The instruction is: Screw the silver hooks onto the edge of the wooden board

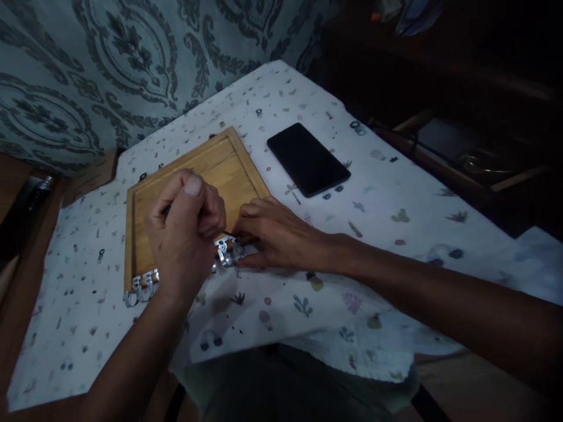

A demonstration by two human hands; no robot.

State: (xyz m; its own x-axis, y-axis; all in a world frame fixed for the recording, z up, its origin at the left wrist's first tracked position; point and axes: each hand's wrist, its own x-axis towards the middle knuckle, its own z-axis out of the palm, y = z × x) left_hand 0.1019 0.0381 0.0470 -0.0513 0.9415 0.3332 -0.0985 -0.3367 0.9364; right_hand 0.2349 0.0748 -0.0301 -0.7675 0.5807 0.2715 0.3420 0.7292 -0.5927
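Observation:
A framed wooden panel (220,170) lies flat on the patterned cloth. Metal clip-like fittings (144,284) line its near edge, with another fitting (223,252) between my hands. My left hand (187,225) is closed in a fist over the panel, round a thin dark tool (229,234) whose shaft points toward the right-hand fitting; most of the tool is hidden by my fingers. My right hand (272,234) rests at the panel's near right corner, its thumb and fingers closed on the edge beside that fitting.
A black tablet or large phone (308,159) lies beyond my right hand. The cloth-covered table (373,223) meets a patterned wall (132,53). A cardboard piece (90,176) is at the far left. Dark furniture stands on the right.

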